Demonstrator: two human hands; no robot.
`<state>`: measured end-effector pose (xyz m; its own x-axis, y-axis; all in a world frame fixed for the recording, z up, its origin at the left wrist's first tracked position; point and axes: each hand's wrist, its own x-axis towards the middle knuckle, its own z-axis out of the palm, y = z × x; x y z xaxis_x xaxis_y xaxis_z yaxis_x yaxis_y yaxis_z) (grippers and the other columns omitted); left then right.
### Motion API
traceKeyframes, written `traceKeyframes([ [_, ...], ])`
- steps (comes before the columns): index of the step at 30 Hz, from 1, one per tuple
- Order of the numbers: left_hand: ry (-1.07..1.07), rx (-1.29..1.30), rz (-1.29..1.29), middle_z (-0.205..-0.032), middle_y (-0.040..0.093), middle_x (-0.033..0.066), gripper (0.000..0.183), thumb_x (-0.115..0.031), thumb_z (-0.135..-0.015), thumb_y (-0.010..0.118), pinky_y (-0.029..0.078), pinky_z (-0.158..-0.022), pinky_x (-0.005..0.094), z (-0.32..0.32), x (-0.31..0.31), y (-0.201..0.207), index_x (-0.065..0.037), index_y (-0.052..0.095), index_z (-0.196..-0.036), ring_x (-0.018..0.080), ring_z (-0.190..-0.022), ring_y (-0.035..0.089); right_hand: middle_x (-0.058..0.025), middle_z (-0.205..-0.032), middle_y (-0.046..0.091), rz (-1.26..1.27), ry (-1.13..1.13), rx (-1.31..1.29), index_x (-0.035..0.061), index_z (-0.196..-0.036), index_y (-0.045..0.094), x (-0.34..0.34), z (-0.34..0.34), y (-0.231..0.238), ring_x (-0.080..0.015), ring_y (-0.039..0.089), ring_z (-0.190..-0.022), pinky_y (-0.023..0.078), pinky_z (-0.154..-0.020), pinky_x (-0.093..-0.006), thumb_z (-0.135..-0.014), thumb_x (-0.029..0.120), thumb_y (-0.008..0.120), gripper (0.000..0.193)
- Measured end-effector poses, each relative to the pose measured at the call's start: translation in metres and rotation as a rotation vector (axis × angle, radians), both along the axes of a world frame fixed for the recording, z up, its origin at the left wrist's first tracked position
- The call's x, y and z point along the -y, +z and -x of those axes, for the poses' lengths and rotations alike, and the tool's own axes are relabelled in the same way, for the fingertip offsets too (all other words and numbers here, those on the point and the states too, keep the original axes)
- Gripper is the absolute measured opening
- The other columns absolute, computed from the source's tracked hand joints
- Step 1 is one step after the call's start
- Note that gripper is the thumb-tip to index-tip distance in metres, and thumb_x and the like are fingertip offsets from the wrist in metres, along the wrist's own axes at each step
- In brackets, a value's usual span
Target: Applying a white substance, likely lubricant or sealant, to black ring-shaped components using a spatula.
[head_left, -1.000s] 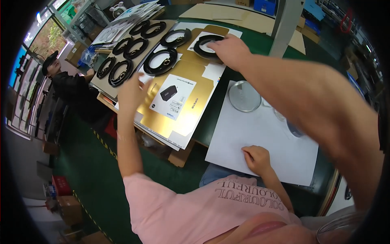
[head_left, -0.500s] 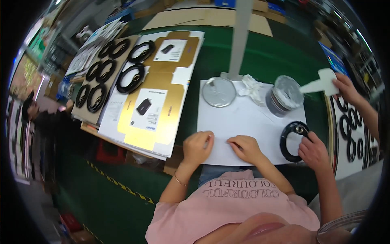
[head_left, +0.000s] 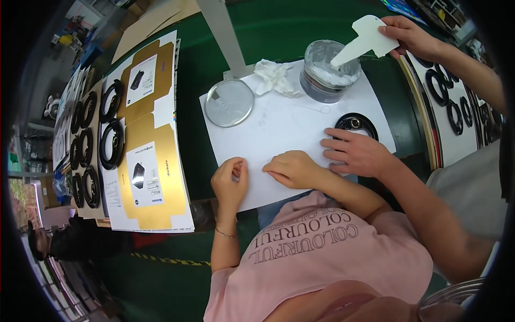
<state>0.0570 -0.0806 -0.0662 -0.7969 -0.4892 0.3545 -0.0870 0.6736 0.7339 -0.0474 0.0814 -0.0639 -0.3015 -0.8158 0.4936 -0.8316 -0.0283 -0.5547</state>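
Green tabletop [head_left: 279, 24], white sheet [head_left: 230, 142] over it. Clear-sided tub [head_left: 321, 92]: white spatula [head_left: 367, 37] in co-worker's far hand [head_left: 407, 35], just off the rim half a second ago, now dips into pale paste [head_left: 337, 76], so paste is being worked. Own left hand [head_left: 230, 183] and right hand [head_left: 294, 168] by sheet's front edge, each grip curled together, seemingly empty. Black ring [head_left: 370, 124] on sheet near tub, partly behind co-worker's near hand [head_left: 362, 153]; glossy, brassy fitting [head_left: 355, 123].

lid [head_left: 229, 103] left of tub [head_left: 322, 92], both on sheet [head_left: 268, 126]
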Motion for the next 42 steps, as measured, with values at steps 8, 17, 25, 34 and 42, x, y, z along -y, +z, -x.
traceKeyframes([
  [8, 0.000, -0.004, 0.012, -0.060, 0.055, 0.0065, 0.005, -0.003, -0.072, 0.063, 0.041, -0.047, 0.0232, 0.0009, 0.0001, 0.0001, -0.002, 0.059, -0.076, 0.0147, -0.048, 0.051, -0.0029, -0.068, 0.056, -0.008, -0.015, -0.027, 0.0100, -0.085, 0.060, 0.0000, -0.0011, -0.0006, -0.0205, 0.055, -0.059, 0.043, -0.052, -0.0317, -0.072, 0.010, 0.061, 0.013],
  [17, -0.022, 0.000, -0.019, -0.062, 0.056, 0.0057, 0.006, -0.004, -0.074, 0.063, 0.039, -0.048, 0.0213, 0.0005, 0.0009, 0.0004, -0.001, 0.060, -0.078, 0.0113, -0.051, 0.050, -0.0028, -0.068, 0.056, -0.015, -0.014, -0.049, 0.0102, -0.083, 0.059, -0.0002, -0.0003, -0.0013, -0.0198, 0.055, -0.059, 0.043, -0.052, -0.0310, -0.072, 0.009, 0.061, 0.012],
  [25, -0.025, 0.022, -0.023, -0.062, 0.056, 0.0047, 0.007, -0.006, -0.075, 0.064, 0.038, -0.048, 0.0198, 0.0004, 0.0009, 0.0021, -0.001, 0.061, -0.078, 0.0082, -0.053, 0.049, -0.0028, -0.068, 0.056, -0.002, -0.024, -0.027, 0.0099, -0.083, 0.059, -0.0006, -0.0008, -0.0009, -0.0197, 0.055, -0.059, 0.043, -0.053, -0.0305, -0.072, 0.010, 0.061, 0.011],
  [34, -0.026, 0.028, -0.015, -0.062, 0.057, 0.0047, 0.007, -0.006, -0.074, 0.064, 0.038, -0.048, 0.0201, -0.0002, 0.0012, 0.0023, -0.001, 0.061, -0.078, 0.0085, -0.053, 0.050, -0.0032, -0.068, 0.056, -0.007, -0.018, -0.016, 0.0094, -0.083, 0.059, -0.0006, -0.0006, 0.0002, -0.0204, 0.056, -0.060, 0.044, -0.053, -0.0310, -0.073, 0.010, 0.061, 0.010],
  [42, -0.023, 0.033, -0.020, -0.062, 0.057, 0.0044, 0.007, -0.006, -0.074, 0.064, 0.038, -0.048, 0.0200, 0.0003, 0.0014, 0.0017, -0.001, 0.061, -0.079, 0.0082, -0.052, 0.050, -0.0022, -0.068, 0.055, -0.015, -0.021, -0.009, 0.0111, -0.084, 0.057, -0.0006, -0.0008, 0.0002, -0.0200, 0.055, -0.060, 0.044, -0.053, -0.0314, -0.075, 0.011, 0.058, 0.009],
])
